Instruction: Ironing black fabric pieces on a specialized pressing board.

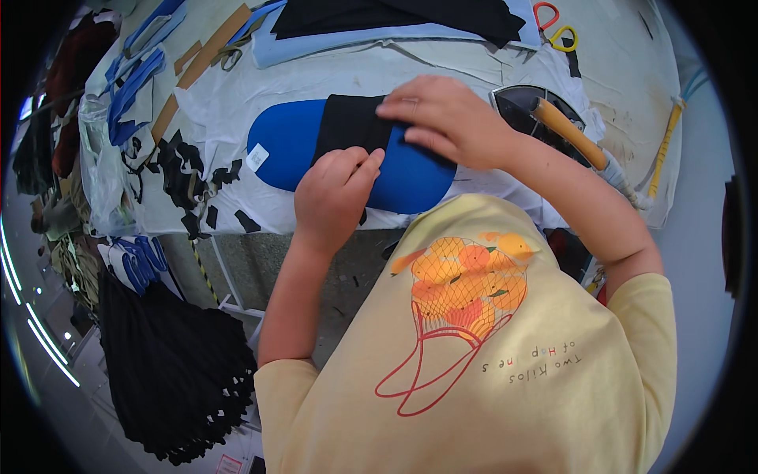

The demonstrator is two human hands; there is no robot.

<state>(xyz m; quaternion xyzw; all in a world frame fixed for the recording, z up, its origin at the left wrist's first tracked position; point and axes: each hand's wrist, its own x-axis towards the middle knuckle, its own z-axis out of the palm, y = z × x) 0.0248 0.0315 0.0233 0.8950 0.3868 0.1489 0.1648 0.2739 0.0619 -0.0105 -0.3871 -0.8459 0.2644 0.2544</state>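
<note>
Two hands are pressing black cloth (351,122) onto a blue pad (410,178) on a table (474,67).
The left hand (332,197) is curling loosely, thumb touching cloth; the right hand (442,118) is lying flat, fingers extended (iron (545,110) just beside).

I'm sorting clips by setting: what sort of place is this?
Probably a sewing or garment workshop: both hands press black fabric on a blue ironing pad, with an iron and scissors nearby.

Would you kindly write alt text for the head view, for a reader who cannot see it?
Both hands press a black fabric piece onto a blue oval pad: left hand at its near edge, right hand flat on top. An iron rests to the right on the white-covered table.
</note>
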